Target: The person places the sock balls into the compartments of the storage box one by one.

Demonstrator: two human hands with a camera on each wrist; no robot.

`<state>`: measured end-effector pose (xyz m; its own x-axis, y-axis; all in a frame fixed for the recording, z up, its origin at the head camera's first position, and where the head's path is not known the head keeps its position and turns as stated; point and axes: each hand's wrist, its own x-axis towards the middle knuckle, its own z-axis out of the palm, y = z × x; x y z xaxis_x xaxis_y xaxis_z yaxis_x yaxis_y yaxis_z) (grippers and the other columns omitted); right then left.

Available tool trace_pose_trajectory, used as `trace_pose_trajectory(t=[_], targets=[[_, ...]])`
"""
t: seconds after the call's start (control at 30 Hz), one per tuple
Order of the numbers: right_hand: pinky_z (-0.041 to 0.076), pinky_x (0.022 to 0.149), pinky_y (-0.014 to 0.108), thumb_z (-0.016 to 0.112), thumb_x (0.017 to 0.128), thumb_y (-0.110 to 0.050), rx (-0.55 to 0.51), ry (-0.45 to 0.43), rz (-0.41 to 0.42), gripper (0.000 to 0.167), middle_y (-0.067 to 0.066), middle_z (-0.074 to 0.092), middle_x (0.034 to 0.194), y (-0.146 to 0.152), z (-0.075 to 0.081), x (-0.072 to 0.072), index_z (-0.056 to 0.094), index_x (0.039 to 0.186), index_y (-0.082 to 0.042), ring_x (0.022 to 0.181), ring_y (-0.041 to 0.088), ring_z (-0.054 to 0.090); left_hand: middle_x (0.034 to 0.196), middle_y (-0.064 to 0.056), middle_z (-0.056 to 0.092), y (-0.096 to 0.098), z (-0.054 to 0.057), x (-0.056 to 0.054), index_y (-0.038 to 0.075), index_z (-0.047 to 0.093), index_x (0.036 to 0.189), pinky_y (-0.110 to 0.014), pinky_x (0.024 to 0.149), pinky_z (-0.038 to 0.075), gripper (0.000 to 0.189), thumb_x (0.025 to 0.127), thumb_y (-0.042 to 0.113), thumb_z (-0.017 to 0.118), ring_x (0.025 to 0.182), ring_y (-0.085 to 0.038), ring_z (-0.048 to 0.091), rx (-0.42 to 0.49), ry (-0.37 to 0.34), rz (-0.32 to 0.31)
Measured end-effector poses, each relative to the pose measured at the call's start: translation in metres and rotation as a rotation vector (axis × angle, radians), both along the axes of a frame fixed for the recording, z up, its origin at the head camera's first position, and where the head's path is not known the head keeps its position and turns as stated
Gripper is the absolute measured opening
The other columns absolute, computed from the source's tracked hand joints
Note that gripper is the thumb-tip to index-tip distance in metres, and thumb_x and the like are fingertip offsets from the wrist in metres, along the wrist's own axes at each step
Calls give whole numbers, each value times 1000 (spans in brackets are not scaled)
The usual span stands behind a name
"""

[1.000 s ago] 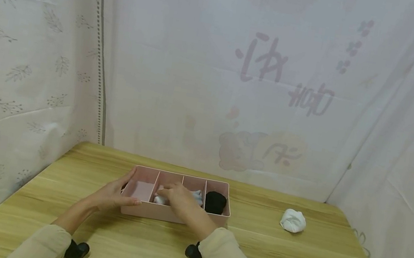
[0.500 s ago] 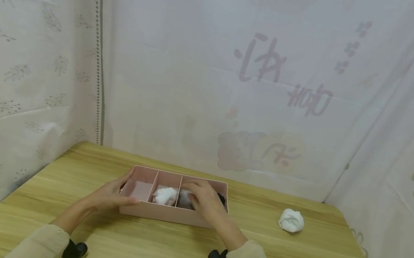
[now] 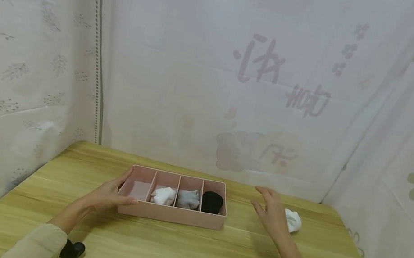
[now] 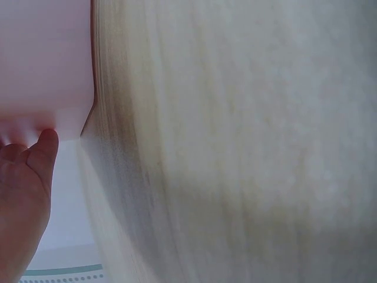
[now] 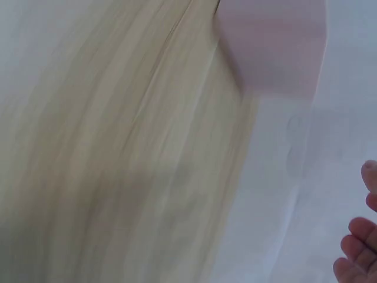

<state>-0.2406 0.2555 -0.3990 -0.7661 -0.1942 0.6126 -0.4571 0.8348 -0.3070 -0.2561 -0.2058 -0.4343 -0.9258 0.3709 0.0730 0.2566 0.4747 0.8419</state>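
A pink divided box lies lengthwise on the table, its four-walled body split into several compartments. My left hand holds its left end, the thumb over the front edge and the fingers against the end wall. In the compartments, left to right after a bare one, sit a white cloth bundle, a grey bundle and a black bundle, like balled socks. My right hand is in the air right of the box, fingers apart and holding nothing. Another white bundle lies just beyond it, partly hidden by the hand.
The wood-grain table ends at a printed white curtain behind. More curtain hangs along the left and right sides. Black wrist-camera mounts sit under both wrists.
My right hand has left the box's compartments and moved right, towards the loose white bundle. The grey and black bundles it covered now show. My left hand stays on the box.
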Motion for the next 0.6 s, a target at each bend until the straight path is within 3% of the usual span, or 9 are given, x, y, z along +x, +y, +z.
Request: trace_pose_trajectory(t=[0.13, 0.3, 0.4, 0.6], targets=[[46, 85, 56, 78, 74, -6, 11, -38, -120, 53, 30, 56, 117, 37, -5, 7, 56, 120, 7, 108, 46, 51, 153, -30, 2, 0, 1, 0, 5, -1, 151, -65, 107, 13, 108, 79, 29, 75, 137, -52, 6, -2, -2, -1], [43, 85, 61, 76, 78, -14, 13, -223, -234, 66, 35, 44, 129, 66, -12, 17, 44, 131, 7, 115, 51, 44, 153, -29, 1, 0, 3, 1, 6, -1, 151, -65, 106, 13, 108, 79, 29, 75, 137, -52, 5, -2, -9, -3], [43, 84, 61, 76, 78, -17, 31, -293, -261, 72, 35, 41, 131, 75, -16, 21, 39, 135, 7, 117, 52, 41, 153, -30, 1, 0, 2, 1, 6, -1, 151, -65, 106, 13, 108, 79, 29, 75, 137, -52, 5, 1, -11, -4], [48, 72, 56, 78, 76, -18, 47, -321, -279, 71, 37, 43, 127, 81, -25, 22, 41, 131, 6, 109, 52, 46, 152, -32, 1, 2, 4, 3, 4, -1, 151, -66, 106, 13, 107, 79, 30, 75, 136, -53, 6, -14, 10, -11]])
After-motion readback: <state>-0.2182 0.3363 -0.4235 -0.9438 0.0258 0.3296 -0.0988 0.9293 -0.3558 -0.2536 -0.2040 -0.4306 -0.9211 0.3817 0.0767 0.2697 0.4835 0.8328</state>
